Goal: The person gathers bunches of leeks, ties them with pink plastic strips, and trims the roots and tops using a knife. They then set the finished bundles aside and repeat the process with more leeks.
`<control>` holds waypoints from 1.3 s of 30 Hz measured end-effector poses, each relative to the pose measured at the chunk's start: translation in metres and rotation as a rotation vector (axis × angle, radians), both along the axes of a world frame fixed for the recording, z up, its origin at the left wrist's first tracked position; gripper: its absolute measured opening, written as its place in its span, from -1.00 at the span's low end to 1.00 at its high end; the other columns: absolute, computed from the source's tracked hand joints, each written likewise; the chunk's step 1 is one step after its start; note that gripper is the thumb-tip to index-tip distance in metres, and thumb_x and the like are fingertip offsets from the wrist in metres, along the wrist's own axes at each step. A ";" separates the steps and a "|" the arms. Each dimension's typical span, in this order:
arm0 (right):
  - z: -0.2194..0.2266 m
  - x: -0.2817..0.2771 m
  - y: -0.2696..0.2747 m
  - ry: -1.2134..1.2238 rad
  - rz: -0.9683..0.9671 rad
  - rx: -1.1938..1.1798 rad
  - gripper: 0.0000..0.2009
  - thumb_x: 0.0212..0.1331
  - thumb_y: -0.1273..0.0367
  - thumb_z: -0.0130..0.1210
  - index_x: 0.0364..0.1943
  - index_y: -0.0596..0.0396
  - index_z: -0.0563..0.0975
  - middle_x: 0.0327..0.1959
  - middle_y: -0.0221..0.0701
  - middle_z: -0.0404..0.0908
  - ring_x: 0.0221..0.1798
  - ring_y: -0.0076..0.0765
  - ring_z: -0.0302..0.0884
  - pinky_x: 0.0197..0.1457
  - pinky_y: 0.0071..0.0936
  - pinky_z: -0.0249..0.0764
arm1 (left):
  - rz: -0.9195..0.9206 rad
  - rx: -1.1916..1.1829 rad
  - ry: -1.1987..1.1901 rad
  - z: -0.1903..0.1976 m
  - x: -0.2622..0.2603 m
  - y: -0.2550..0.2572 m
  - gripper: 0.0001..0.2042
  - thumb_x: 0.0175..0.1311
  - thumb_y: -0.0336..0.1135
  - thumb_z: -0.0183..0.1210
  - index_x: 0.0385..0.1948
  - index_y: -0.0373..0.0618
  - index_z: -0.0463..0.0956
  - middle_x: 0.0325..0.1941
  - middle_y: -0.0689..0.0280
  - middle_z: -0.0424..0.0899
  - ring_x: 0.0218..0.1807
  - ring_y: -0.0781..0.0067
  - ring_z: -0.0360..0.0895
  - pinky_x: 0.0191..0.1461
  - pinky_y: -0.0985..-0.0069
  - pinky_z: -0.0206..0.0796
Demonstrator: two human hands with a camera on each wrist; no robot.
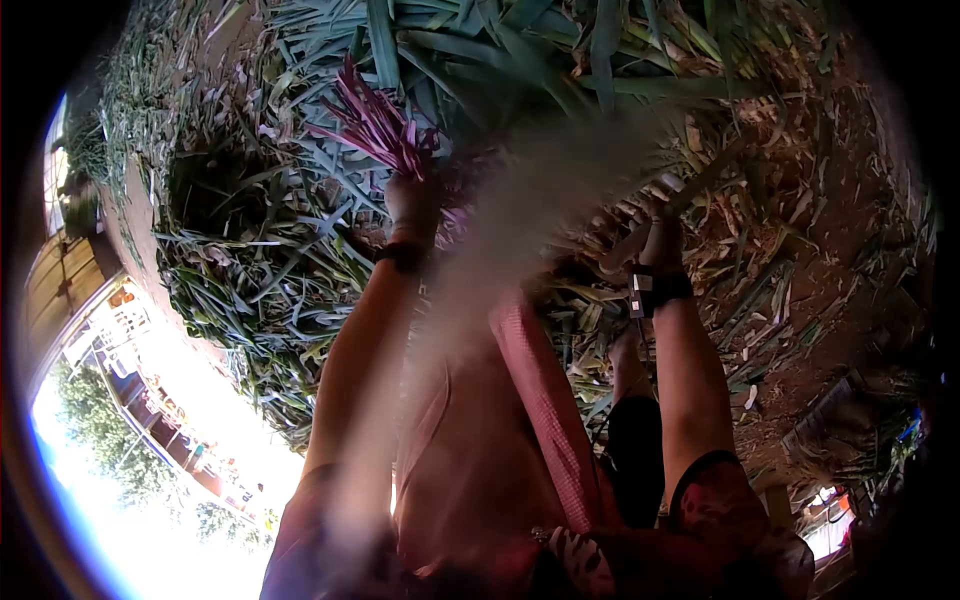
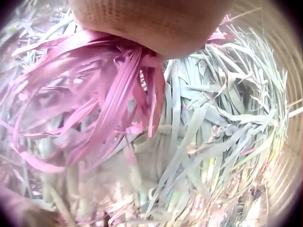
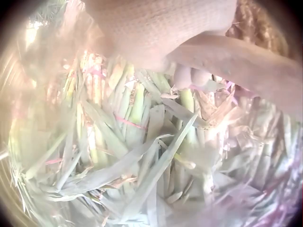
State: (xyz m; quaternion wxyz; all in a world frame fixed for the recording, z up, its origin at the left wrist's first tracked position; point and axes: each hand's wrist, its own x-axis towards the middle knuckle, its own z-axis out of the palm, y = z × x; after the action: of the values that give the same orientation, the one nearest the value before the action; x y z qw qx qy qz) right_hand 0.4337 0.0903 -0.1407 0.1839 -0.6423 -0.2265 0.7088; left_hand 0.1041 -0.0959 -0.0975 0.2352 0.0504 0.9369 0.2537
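In the head view my left hand (image 1: 410,205) grips a bunch of pink-purple strips (image 1: 378,125) that fan out beyond it. The left wrist view shows the flat strips (image 2: 111,99) hanging in loops below a knit glove (image 2: 151,21). My right hand (image 1: 660,240), also gloved, is low over the stalks at right. Its fingers curl round a long, flat, brownish piece (image 3: 246,66), whose exact kind I cannot tell; fingertips (image 3: 200,76) show under it. Beneath lie green leafy stalks (image 3: 137,113), with a thin pink band (image 3: 130,123) across some.
Long green leaves (image 1: 480,60) lie piled ahead, with another leafy heap (image 1: 260,260) at left. Dry scraps litter the brown ground (image 1: 830,260) at right. A bare foot (image 1: 628,365) stands close below my right hand. A blurred grey-brown streak (image 1: 480,270) crosses the head view.
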 end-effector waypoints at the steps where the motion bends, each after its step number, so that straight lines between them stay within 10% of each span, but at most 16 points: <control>1: -0.013 -0.008 0.003 -0.004 0.004 0.017 -0.46 0.33 0.18 0.04 0.30 0.16 0.27 0.22 -0.30 0.39 0.30 -0.08 0.34 0.41 -0.22 0.27 | 0.047 0.078 -0.041 -0.001 -0.006 0.016 -0.58 0.33 0.06 0.07 -0.37 -0.17 0.63 -0.47 0.02 0.67 -0.34 -0.10 0.65 -0.29 0.16 0.44; 3: -0.032 -0.031 -0.001 0.025 -0.028 0.033 -0.51 0.34 0.23 0.02 0.27 0.16 0.29 0.16 -0.31 0.42 0.23 -0.15 0.41 0.30 -0.27 0.37 | 0.148 0.239 -0.118 0.001 -0.009 0.049 -0.66 0.32 -0.03 0.12 -0.34 -0.14 0.64 -0.44 0.05 0.69 -0.31 -0.04 0.67 -0.28 0.20 0.47; 6: -0.089 -0.044 -0.018 -0.001 0.067 0.228 -0.56 0.34 0.25 0.04 0.22 0.14 0.35 0.06 -0.34 0.48 0.10 -0.28 0.49 0.11 -0.33 0.50 | -1.121 -0.540 0.340 -0.020 0.005 0.060 -0.74 0.32 -0.22 0.07 -0.32 -0.27 0.59 -0.48 0.16 0.68 -0.39 0.19 0.70 -0.34 0.32 0.52; 7: -0.131 -0.033 -0.028 -0.068 0.181 0.419 -0.57 0.33 0.23 0.07 0.20 0.12 0.38 0.02 -0.37 0.50 0.06 -0.34 0.51 0.04 -0.35 0.53 | -1.222 -0.519 0.310 -0.038 0.020 0.052 -0.77 0.30 -0.25 0.07 -0.31 -0.24 0.60 -0.46 0.14 0.69 -0.36 0.16 0.70 -0.33 0.29 0.53; 9: -0.072 -0.059 -0.027 0.144 -0.234 0.063 -0.58 0.33 0.21 0.09 0.18 0.12 0.41 -0.02 -0.38 0.52 0.02 -0.38 0.51 -0.02 -0.38 0.54 | -1.414 -0.470 0.259 -0.091 0.053 0.020 -0.81 0.25 -0.29 0.07 -0.29 -0.18 0.60 -0.43 0.10 0.69 -0.31 0.10 0.70 -0.31 0.25 0.55; 12: -0.061 -0.050 -0.007 0.168 -0.133 -0.100 -0.57 0.32 0.21 0.10 0.18 0.13 0.41 0.00 -0.38 0.53 0.03 -0.38 0.51 -0.02 -0.38 0.54 | -1.351 -0.218 0.081 -0.055 0.113 0.010 -0.82 0.20 -0.30 0.09 -0.26 -0.12 0.61 -0.40 0.11 0.69 -0.28 0.10 0.68 -0.36 0.27 0.51; 20: -0.066 -0.025 -0.009 0.151 -0.036 -0.201 -0.63 0.25 0.18 0.12 0.06 0.07 0.49 -0.19 -0.49 0.46 -0.17 -0.47 0.46 -0.08 -0.42 0.49 | -1.202 -0.558 0.089 -0.108 0.076 -0.116 -0.72 0.24 -0.14 0.12 -0.24 -0.16 0.61 -0.37 0.11 0.68 -0.30 0.09 0.65 -0.21 0.14 0.46; 27: 0.073 -0.004 -0.039 0.219 0.196 -0.250 -0.59 0.16 0.21 0.14 0.09 0.00 0.53 -0.38 -0.64 0.43 -0.50 -0.71 0.27 -0.41 -0.65 0.24 | 0.075 0.368 -0.138 -0.008 0.044 -0.088 -0.70 0.45 -0.08 0.05 -0.22 -0.14 0.59 -0.44 0.39 0.63 -0.41 0.58 0.54 -0.40 0.51 0.36; 30: 0.141 0.004 -0.082 0.307 0.175 -0.285 -0.63 0.20 0.22 0.11 0.07 0.03 0.53 -0.42 -0.62 0.42 -0.61 -0.69 0.15 -0.52 -0.66 0.15 | -0.039 0.385 -0.021 0.019 0.041 -0.053 -0.69 0.46 -0.11 0.04 -0.13 -0.16 0.60 -0.40 0.44 0.64 -0.38 0.64 0.52 -0.38 0.58 0.36; 33: 0.200 0.012 -0.082 0.257 0.151 -0.445 -0.90 0.21 0.32 0.08 -0.38 -0.05 0.43 -0.69 -0.58 0.28 -0.69 -0.66 0.17 -0.59 -0.61 0.17 | -0.059 0.294 0.002 0.036 0.042 -0.032 -0.68 0.47 -0.09 0.03 -0.15 -0.16 0.62 -0.37 0.44 0.65 -0.37 0.63 0.52 -0.36 0.58 0.37; 36: 0.233 0.047 -0.081 0.174 0.190 -0.351 -0.89 0.22 0.31 0.05 -0.40 -0.04 0.40 -0.70 -0.57 0.28 -0.71 -0.64 0.18 -0.60 -0.61 0.16 | 0.325 0.742 -0.330 0.078 0.072 0.002 -0.67 0.45 -0.07 0.04 -0.21 -0.15 0.64 -0.35 0.43 0.68 -0.37 0.63 0.54 -0.34 0.56 0.38; 39: 0.256 0.103 -0.072 0.065 0.383 -0.257 -0.83 0.25 0.24 0.04 -0.45 -0.07 0.39 -0.66 -0.61 0.22 -0.66 -0.64 0.16 -0.57 -0.59 0.17 | 0.084 0.265 -0.113 0.065 0.089 -0.010 -0.67 0.41 -0.06 0.08 -0.22 -0.14 0.65 -0.39 0.35 0.71 -0.38 0.61 0.60 -0.32 0.50 0.40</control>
State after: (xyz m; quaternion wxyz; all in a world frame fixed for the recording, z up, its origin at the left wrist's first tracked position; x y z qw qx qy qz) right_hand 0.5372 0.0187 0.1150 -0.0299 -0.5824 -0.2462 0.7741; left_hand 0.1929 -0.1058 -0.0326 0.2678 0.0273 0.8818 0.3873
